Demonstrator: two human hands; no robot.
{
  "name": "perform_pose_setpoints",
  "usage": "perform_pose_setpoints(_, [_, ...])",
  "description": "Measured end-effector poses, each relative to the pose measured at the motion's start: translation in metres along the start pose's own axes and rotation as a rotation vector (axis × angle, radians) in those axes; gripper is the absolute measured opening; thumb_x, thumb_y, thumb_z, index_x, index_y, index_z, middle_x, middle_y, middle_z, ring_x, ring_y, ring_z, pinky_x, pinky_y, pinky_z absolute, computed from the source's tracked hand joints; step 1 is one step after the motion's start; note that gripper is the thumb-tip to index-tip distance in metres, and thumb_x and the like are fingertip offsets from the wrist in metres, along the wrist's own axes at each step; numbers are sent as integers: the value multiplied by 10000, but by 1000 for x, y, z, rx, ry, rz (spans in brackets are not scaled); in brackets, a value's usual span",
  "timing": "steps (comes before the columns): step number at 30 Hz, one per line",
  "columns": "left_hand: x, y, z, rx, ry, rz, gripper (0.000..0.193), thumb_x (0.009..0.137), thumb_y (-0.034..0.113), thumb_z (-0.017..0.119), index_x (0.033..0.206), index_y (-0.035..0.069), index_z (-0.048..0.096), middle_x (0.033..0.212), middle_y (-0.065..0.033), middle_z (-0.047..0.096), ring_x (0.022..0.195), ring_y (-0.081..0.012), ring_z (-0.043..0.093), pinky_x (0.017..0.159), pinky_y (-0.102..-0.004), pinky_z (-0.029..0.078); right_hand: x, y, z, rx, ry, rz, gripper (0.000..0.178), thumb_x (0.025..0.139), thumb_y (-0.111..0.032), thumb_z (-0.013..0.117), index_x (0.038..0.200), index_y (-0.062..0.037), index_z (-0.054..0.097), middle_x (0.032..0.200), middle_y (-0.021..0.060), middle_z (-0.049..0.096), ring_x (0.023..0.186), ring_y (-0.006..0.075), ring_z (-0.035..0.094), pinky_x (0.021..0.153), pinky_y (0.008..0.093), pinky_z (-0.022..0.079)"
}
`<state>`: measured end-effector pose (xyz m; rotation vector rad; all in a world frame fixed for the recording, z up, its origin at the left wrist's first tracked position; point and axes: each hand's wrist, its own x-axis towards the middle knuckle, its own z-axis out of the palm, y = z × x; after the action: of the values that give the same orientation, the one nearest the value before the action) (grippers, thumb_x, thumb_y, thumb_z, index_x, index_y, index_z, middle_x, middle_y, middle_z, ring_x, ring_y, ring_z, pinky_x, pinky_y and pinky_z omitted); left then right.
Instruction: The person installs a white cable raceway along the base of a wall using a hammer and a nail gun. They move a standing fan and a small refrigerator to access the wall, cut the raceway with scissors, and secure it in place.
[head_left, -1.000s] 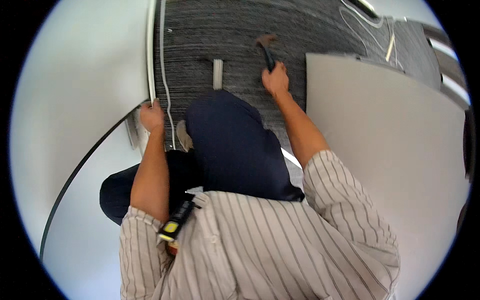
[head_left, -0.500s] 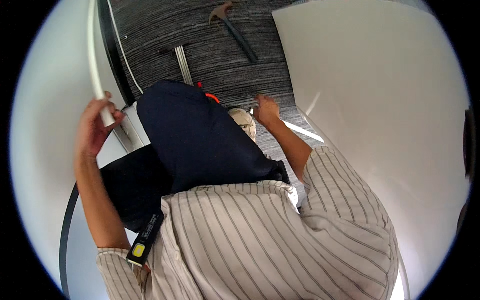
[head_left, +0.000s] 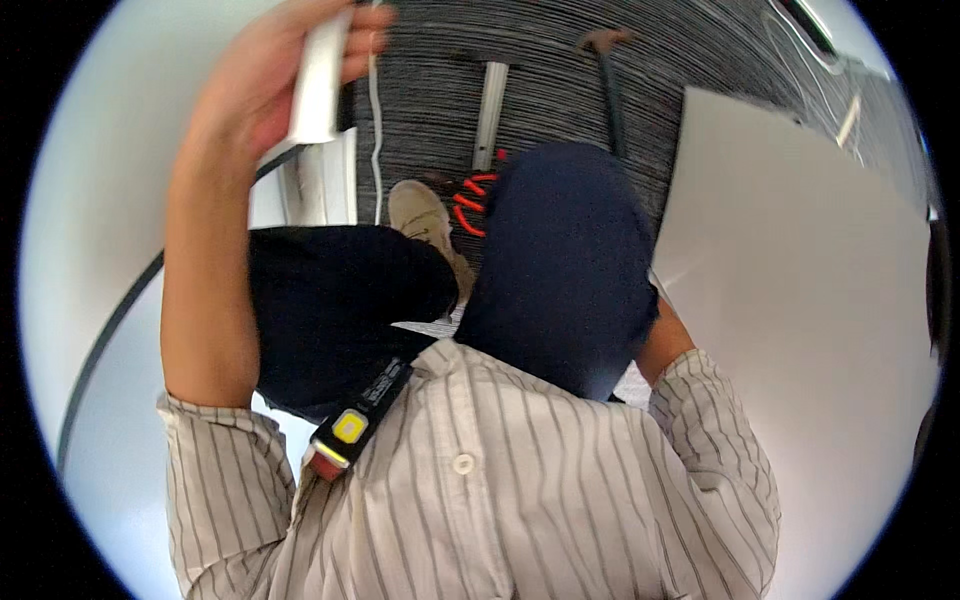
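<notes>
In my raised left hand (head_left: 255, 85) is a white strip (head_left: 317, 95), narrow and straight-edged, with its lower end sticking out below my palm. The fingers, slightly smeared, curl round its far side. A white frame piece (head_left: 342, 175) stands just below that hand, beside the pale wall panel (head_left: 110, 180). Only my right forearm (head_left: 668, 340) shows, reaching down past my raised knee. The right hand itself is hidden, so what it touches cannot be seen.
On the grey carpet lie a claw hammer (head_left: 611, 105), a silver metal bar (head_left: 489, 115), a red-orange cord (head_left: 467, 208) and a white cable (head_left: 376, 130). A large white board (head_left: 790, 230) fills the right side. A black work light (head_left: 362, 410) hangs at my shirt.
My left hand has moved up and inward with the white strip. The right hand has dropped from sight behind my knee. My view and legs have shifted.
</notes>
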<state>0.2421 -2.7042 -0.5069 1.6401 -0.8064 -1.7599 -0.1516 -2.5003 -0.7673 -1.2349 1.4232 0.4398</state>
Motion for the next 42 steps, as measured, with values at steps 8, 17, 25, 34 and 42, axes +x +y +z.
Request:
perform_pose_setpoints(8, [-38,0,39,-268,-55,54,529,999,227,504,1378,-101,337,1205,-233,552,1023,-245,625,819,-285,562,-1,-14,-25,-138,-101,-68,323,897,-273,578,1080,-6,585,1050,100,663,906,269,636,793,398,504])
perform_pose_setpoints(17, [-64,-45,29,-251,144,-202,342,956,211,523,1206,-22,536,1008,-106,617,712,-101,552,606,-233,450,-31,27,16,-11,-77,-52,342,902,-286,588,1096,-5,584,1032,111,661,861,265,636,754,399,508])
perform_pose_setpoints(25, [-39,-57,16,-14,227,-376,369,1019,288,413,1221,-5,515,720,-37,546,543,-85,454,482,-246,364,-44,40,31,141,-66,-13,359,905,-298,596,1110,-3,583,1016,122,660,821,261,636,720,399,511])
perform_pose_setpoints(34, [-20,-88,-19,695,386,-143,433,960,375,473,928,-40,594,694,-148,566,653,-228,556,637,-388,443,3,-7,0,542,130,-215,379,909,-312,605,1126,-2,582,998,134,659,777,256,636,681,399,515])
perform_pose_setpoints(42, [-49,-88,-5,766,207,88,375,990,317,484,835,-25,499,644,-110,480,623,-196,466,596,-359,391,-13,-210,-207,1641,454,-595,568,932,-372,618,1323,-25,397,1105,189,627,916,212,637,567,268,469])
